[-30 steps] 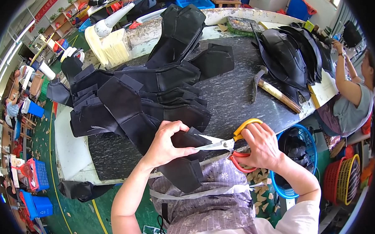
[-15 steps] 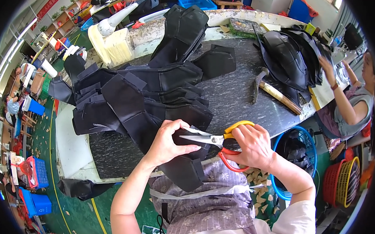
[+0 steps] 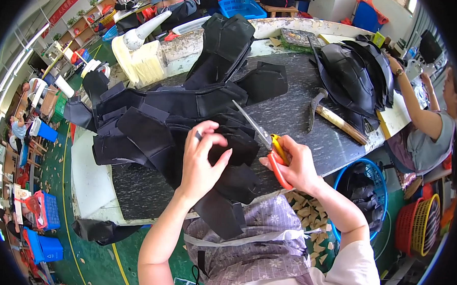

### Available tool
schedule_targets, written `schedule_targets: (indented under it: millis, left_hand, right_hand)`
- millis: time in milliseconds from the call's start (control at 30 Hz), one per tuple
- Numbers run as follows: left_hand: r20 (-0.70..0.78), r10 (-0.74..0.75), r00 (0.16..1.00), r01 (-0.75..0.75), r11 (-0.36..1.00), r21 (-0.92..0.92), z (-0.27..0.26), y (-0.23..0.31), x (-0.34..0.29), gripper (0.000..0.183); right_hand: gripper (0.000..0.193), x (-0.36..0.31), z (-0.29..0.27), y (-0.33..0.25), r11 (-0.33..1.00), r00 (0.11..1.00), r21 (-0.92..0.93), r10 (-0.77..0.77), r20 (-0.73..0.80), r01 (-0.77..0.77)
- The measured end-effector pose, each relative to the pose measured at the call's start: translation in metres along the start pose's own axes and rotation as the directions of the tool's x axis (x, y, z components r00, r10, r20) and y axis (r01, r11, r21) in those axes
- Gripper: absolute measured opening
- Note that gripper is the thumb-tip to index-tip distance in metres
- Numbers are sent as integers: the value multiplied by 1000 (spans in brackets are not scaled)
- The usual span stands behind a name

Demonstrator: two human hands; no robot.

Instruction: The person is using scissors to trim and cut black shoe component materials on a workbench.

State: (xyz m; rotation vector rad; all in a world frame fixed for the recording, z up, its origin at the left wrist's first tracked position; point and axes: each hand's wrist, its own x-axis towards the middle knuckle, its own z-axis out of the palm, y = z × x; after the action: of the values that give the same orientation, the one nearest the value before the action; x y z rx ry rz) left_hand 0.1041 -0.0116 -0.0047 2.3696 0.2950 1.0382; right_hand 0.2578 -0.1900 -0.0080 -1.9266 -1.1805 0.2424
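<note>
Scissors [image 3: 266, 138] in the right hand [image 3: 301, 167]

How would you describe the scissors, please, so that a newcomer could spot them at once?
Over the near edge of the dark tabletop, find the right hand. The scissors it holds have metal blades and red and yellow handles, unlike the wooden-handled hammer.

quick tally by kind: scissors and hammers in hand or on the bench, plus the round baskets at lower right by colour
Scissors, in the right hand: 1
Hammer: 1
Blue basket: 1
Red basket: 1
Yellow basket: 1
Total: 5
</note>
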Motion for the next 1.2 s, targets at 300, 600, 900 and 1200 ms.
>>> schedule_targets:
  millis: [300,600,900,1200]
  left_hand:
    - [229,90,969,-150,954,259,4,-6,0,52]
    - [291,-30,956,-19,986,163,2,-14,5,44]
    - [383,-135,914,211,964,-163,-6,-27,-1,50]
    - [418,-187,889,290,936,-199,-10,-30,0,52]
  right_hand:
    - [46,-22,-47,7,942,985,-292,-147,86,166]
    - [43,-22,-47,8,831,948,-459,-295,120,316]
    - [52,-17,-40,14,738,903,-530,-403,149,417]
    - [46,-16,-23,15,755,902,-501,-406,148,423]
